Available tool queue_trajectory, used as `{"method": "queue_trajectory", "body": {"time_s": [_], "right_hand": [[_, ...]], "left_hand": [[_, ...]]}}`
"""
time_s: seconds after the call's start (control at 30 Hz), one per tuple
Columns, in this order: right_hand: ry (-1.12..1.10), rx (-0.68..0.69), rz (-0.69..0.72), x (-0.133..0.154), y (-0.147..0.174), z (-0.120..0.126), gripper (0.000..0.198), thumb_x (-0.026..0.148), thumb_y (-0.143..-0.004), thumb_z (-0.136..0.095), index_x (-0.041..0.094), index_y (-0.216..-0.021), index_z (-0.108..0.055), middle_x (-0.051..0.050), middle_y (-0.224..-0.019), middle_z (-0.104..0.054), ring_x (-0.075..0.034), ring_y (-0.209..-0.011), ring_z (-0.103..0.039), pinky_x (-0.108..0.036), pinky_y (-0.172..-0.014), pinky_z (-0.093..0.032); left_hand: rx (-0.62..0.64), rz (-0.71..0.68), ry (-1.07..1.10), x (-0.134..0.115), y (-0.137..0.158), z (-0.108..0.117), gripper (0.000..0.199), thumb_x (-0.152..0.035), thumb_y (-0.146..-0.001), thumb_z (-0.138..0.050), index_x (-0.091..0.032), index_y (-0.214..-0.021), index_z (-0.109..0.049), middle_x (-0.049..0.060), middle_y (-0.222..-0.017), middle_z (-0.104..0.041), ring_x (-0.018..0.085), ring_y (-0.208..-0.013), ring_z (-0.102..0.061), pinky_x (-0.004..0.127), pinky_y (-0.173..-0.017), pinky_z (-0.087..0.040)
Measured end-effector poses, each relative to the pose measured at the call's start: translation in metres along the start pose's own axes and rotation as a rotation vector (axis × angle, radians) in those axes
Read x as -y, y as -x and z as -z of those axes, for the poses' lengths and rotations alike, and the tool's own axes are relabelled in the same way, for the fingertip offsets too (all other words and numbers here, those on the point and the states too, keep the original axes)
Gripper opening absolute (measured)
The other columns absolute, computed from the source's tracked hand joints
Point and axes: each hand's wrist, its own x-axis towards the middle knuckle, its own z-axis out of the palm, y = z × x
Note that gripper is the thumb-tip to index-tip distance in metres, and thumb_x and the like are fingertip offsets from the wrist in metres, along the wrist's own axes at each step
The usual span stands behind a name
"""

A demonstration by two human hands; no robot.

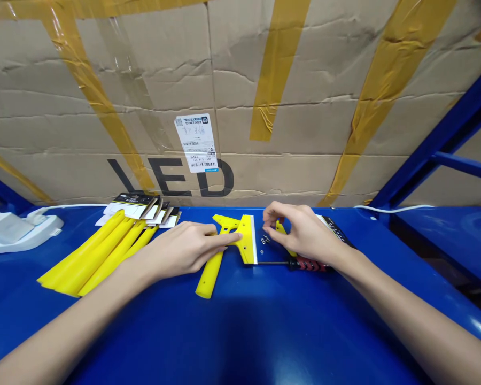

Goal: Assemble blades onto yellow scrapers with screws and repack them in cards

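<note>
A yellow scraper (247,243) with a metal blade edge lies on the blue surface, its handle slanting toward me. My left hand (190,246) is closed around the handle's upper part, the index finger stretched onto the scraper head. Just right of the blade, my right hand (307,230) hovers with thumb and fingers curled into a pinch; whatever they hold is too small to make out. Several tiny screws and nuts (264,240) lie beneath those fingertips. Partly hidden behind this hand is another yellow piece (280,229). A screwdriver (308,263) with a red and black handle points at the scraper head.
On the left are several yellow scraper handles (104,254) with black and white cards (134,206). A white power strip (44,230) sits at the far left. Behind stands a large taped cardboard box (232,80); a blue metal frame (433,144) rises at right.
</note>
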Motion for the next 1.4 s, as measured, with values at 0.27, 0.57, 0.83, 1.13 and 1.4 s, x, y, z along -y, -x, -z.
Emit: {"method": "queue_trajectory", "body": {"time_s": [0.27, 0.57, 0.83, 1.13, 1.4], "right_hand": [[0.321, -0.091, 0.342, 0.023, 0.001, -0.011, 0.026, 0.012, -0.101, -0.043, 0.020, -0.083, -0.061, -0.008, -0.081, -0.068, -0.021, -0.081, -0.058, -0.030, -0.071, -0.046], [0.367, -0.016, 0.401, 0.031, 0.003, -0.011, 0.024, 0.012, -0.100, -0.044, 0.016, -0.092, -0.066, -0.011, -0.086, -0.071, -0.024, -0.083, -0.059, -0.035, -0.075, -0.047], [-0.092, 0.013, 0.016, 0.028, 0.001, -0.001, 0.023, 0.009, -0.085, -0.056, 0.021, -0.102, -0.066, -0.004, -0.103, -0.075, -0.019, -0.095, -0.068, -0.031, -0.087, -0.049], [0.040, 0.285, -0.044, 0.008, 0.002, 0.011, 0.015, 0.006, -0.079, -0.063, 0.021, -0.077, -0.061, 0.001, -0.073, -0.070, -0.014, -0.066, -0.060, -0.025, -0.062, -0.039], [0.132, 0.361, -0.012, 0.016, 0.003, 0.000, 0.013, 0.010, -0.082, -0.066, 0.021, -0.082, -0.061, -0.002, -0.081, -0.066, -0.015, -0.070, -0.057, -0.024, -0.061, -0.035]], "left_hand": [[-0.016, -0.054, 0.000, -0.009, -0.001, 0.005, 0.044, -0.031, -0.107, -0.036, -0.033, -0.148, -0.054, 0.001, -0.076, -0.058, 0.018, -0.061, -0.056, 0.029, -0.056, -0.041], [-0.008, -0.029, 0.028, -0.005, 0.001, 0.006, 0.044, -0.032, -0.108, -0.036, -0.032, -0.148, -0.054, 0.003, -0.081, -0.062, 0.017, -0.067, -0.061, 0.026, -0.060, -0.044], [-0.049, -0.051, 0.095, -0.002, 0.001, 0.002, 0.042, -0.032, -0.107, -0.040, -0.027, -0.144, -0.059, 0.006, -0.089, -0.067, 0.018, -0.075, -0.065, 0.026, -0.068, -0.048], [-0.042, -0.051, 0.064, 0.001, 0.005, 0.004, 0.041, -0.032, -0.107, -0.041, -0.025, -0.140, -0.063, 0.005, -0.084, -0.069, 0.017, -0.070, -0.065, 0.026, -0.063, -0.048], [-0.048, -0.036, 0.094, 0.006, 0.009, 0.002, 0.040, -0.033, -0.107, -0.041, -0.026, -0.139, -0.064, 0.006, -0.085, -0.070, 0.017, -0.069, -0.065, 0.026, -0.061, -0.047]]}}
